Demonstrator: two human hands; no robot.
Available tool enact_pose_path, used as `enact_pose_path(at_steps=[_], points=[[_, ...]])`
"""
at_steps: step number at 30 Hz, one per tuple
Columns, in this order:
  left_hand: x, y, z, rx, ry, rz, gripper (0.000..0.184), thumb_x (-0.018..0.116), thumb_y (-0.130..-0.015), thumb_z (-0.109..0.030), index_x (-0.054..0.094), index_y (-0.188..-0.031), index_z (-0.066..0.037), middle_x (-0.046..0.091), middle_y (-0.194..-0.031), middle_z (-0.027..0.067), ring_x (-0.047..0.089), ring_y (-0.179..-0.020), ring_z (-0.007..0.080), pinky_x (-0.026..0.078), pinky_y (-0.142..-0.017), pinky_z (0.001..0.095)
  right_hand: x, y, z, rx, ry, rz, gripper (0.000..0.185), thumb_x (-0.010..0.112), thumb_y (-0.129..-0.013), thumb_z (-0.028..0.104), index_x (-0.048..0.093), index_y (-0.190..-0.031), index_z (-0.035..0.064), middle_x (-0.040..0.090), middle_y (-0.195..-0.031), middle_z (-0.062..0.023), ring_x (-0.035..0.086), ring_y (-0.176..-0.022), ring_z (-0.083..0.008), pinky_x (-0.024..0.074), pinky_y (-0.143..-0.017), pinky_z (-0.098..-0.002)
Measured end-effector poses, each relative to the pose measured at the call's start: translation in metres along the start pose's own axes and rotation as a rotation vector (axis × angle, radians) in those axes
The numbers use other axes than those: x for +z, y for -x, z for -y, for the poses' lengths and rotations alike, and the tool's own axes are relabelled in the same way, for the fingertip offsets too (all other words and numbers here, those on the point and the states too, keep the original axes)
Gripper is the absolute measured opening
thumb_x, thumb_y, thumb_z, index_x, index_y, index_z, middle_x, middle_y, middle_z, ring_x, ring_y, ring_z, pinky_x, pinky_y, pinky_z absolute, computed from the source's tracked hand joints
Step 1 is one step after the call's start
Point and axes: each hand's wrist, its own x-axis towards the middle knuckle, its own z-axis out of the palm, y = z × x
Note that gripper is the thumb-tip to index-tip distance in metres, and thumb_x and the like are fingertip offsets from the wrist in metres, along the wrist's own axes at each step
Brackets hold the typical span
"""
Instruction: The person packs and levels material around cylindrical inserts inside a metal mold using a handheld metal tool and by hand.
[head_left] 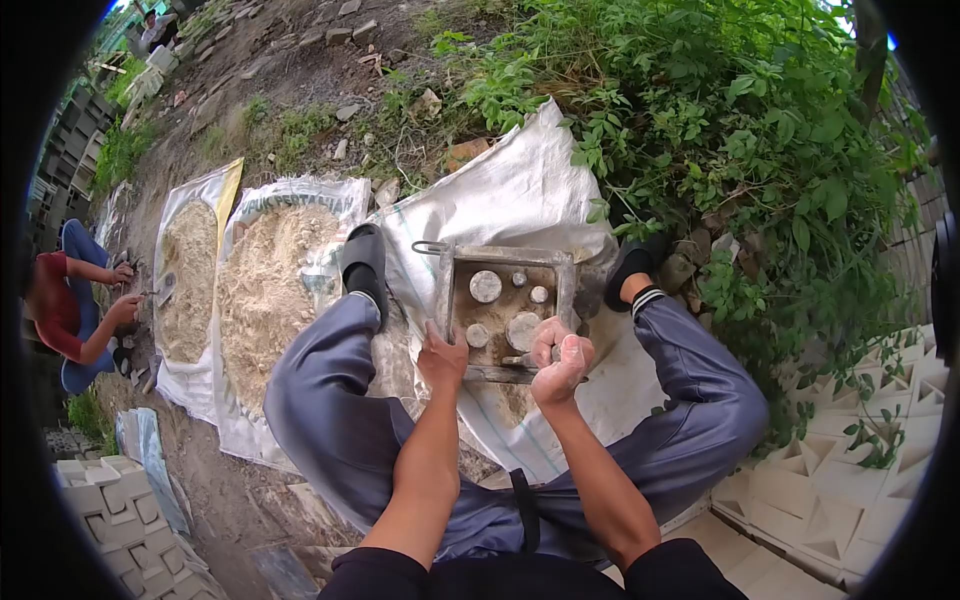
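Between my feet a square metal mould frame [447, 290] lies on a white woven sack [530, 180]. Inside it stand several round grey discs or cylinders, among them a large one [485, 287] at the upper left and a small one [539, 295] at the right, with pale sandy powder around them. My left hand [442, 357] grips the frame's near left corner. Over the near right part of the frame, my right hand [562, 362] is a dusty, closed fist. A short bar-like piece shows beside its fingers; the fist hides what it is.
Two sacks spread with sandy powder [275, 265] lie to the left. Beyond them a person in a red shirt [62, 305] squats, hands near a small tool [165, 289]. Pale patterned blocks [840, 490] stand at right, more blocks [125, 510] at lower left. Leafy plants [740, 120] crowd the upper right.
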Motion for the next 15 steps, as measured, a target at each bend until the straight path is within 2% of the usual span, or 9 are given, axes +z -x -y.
enact_pose_path(at_steps=[4, 5, 8, 10, 11, 13, 14, 15], points=[[-0.007, 0.003, -0.003, -0.030, -0.015, 0.034, 0.058, 0.050, -0.088, -0.043, 0.050, -0.126, 0.001, 0.062, -0.110, 0.0258, 0.062, -0.095, 0.0411, 0.049, -0.087, 0.0442, 0.006, 0.005, -0.016, -0.066, -0.051, 0.021, 0.056, 0.032, -0.090, 0.050, 0.031, -0.053, 0.0071, 0.033, -0.050, -0.0010, 0.026, -0.045, -0.0098, 0.0210, -0.044, -0.0261], [-0.006, 0.004, -0.001, -0.029, -0.011, 0.033, 0.058, 0.050, -0.088, -0.043, 0.050, -0.126, 0.001, 0.062, -0.110, 0.0258, 0.062, -0.095, 0.0411, 0.049, -0.087, 0.0442, 0.010, 0.007, -0.026, -0.017, -0.050, 0.064, 0.057, 0.032, -0.090, 0.051, 0.031, -0.054, 0.0073, 0.032, -0.051, -0.0006, 0.027, -0.046, -0.0105, 0.0232, -0.047, -0.0265], [0.001, 0.000, 0.003, 0.047, 0.046, -0.050, 0.058, 0.048, -0.089, -0.044, 0.050, -0.127, 0.000, 0.063, -0.108, 0.0254, 0.062, -0.094, 0.0414, 0.049, -0.085, 0.0452, 0.021, 0.003, -0.011, 0.105, 0.025, 0.100, 0.060, 0.030, -0.092, 0.049, 0.036, -0.054, 0.0034, 0.036, -0.049, -0.0041, 0.034, -0.044, -0.0142, 0.0233, -0.043, -0.0303], [-0.005, 0.000, 0.002, 0.040, 0.111, -0.009, 0.053, 0.043, -0.092, -0.044, 0.053, -0.119, 0.001, 0.063, -0.105, 0.0265, 0.061, -0.095, 0.0418, 0.047, -0.085, 0.0466, 0.030, 0.009, -0.001, -0.104, -0.020, 0.096, 0.056, 0.032, -0.091, 0.044, 0.037, -0.054, 0.0030, 0.038, -0.049, -0.0042, 0.033, -0.044, -0.0148, 0.0238, -0.044, -0.0304], [-0.002, 0.001, 0.008, 0.034, 0.105, -0.006, 0.053, 0.043, -0.092, -0.044, 0.053, -0.119, 0.001, 0.063, -0.105, 0.0265, 0.061, -0.095, 0.0418, 0.047, -0.085, 0.0466, 0.034, 0.013, -0.006, -0.095, -0.021, 0.097, 0.056, 0.032, -0.091, 0.044, 0.037, -0.054, 0.0030, 0.038, -0.049, -0.0042, 0.033, -0.044, -0.0148, 0.0238, -0.044, -0.0304], [0.005, 0.001, 0.009, 0.109, 0.159, -0.145, 0.045, 0.037, -0.096, -0.041, 0.056, -0.108, -0.002, 0.063, -0.101, 0.0266, 0.060, -0.092, 0.0432, 0.046, -0.083, 0.0496, 0.045, 0.013, -0.009, -0.159, 0.129, 0.215, 0.055, 0.031, -0.091, 0.046, 0.031, -0.051, 0.0072, 0.034, -0.046, -0.0009, 0.030, -0.047, -0.0122, 0.0249, -0.048, -0.0283], [0.006, 0.001, 0.009, 0.119, 0.165, -0.149, 0.045, 0.037, -0.096, -0.041, 0.056, -0.108, -0.002, 0.063, -0.101, 0.0266, 0.060, -0.092, 0.0432, 0.046, -0.083, 0.0496, 0.045, 0.011, -0.007, -0.128, 0.134, 0.224, 0.055, 0.030, -0.091, 0.045, 0.031, -0.051, 0.0072, 0.033, -0.045, -0.0003, 0.030, -0.046, -0.0121, 0.0262, -0.048, -0.0287], [0.001, 0.001, 0.009, 0.097, 0.199, -0.063, 0.042, 0.035, -0.096, -0.039, 0.055, -0.104, -0.003, 0.063, -0.099, 0.0264, 0.060, -0.091, 0.0439, 0.046, -0.081, 0.0507, 0.045, 0.012, -0.003, -0.137, 0.133, 0.215, 0.055, 0.030, -0.091, 0.045, 0.031, -0.051, 0.0072, 0.033, -0.045, -0.0003, 0.030, -0.046, -0.0121, 0.0262, -0.048, -0.0287]])
